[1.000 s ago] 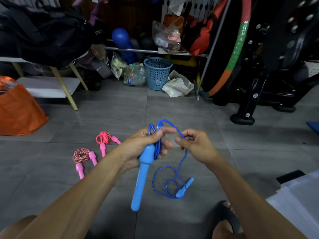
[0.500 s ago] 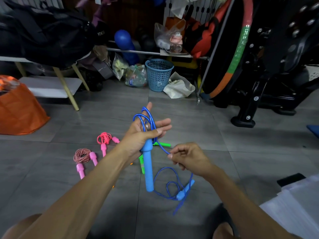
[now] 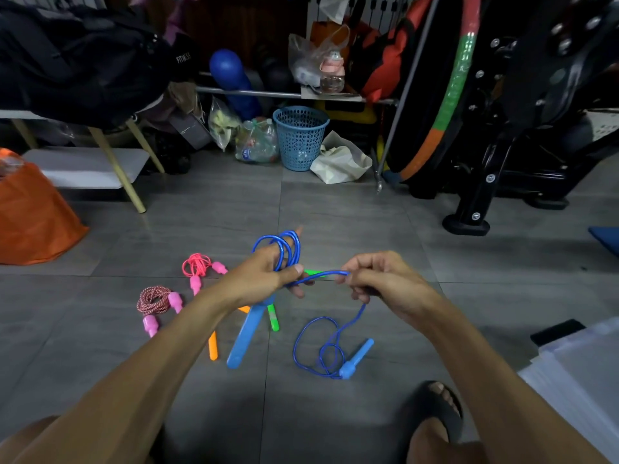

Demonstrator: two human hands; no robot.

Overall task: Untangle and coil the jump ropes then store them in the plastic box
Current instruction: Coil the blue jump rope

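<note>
My left hand grips one handle of the blue jump rope, with several loops of blue cord wound round its fingers. My right hand pinches the cord just right of the left hand. From there the cord drops to a loose loop and the second blue handle on the floor. A coiled pink rope and a coiled red-and-white rope with pink handles lie on the floor to the left. Green and orange handles lie under my left forearm.
An orange bag sits at far left, a blue basket at the back. Black exercise equipment stands at the right. A white plastic surface shows at the lower right. My sandalled foot rests on the grey tile floor.
My right hand rose from below and drew the cord up level with the left hand. The blue handle in my left hand tilted, and another loop went round the left fingers.
</note>
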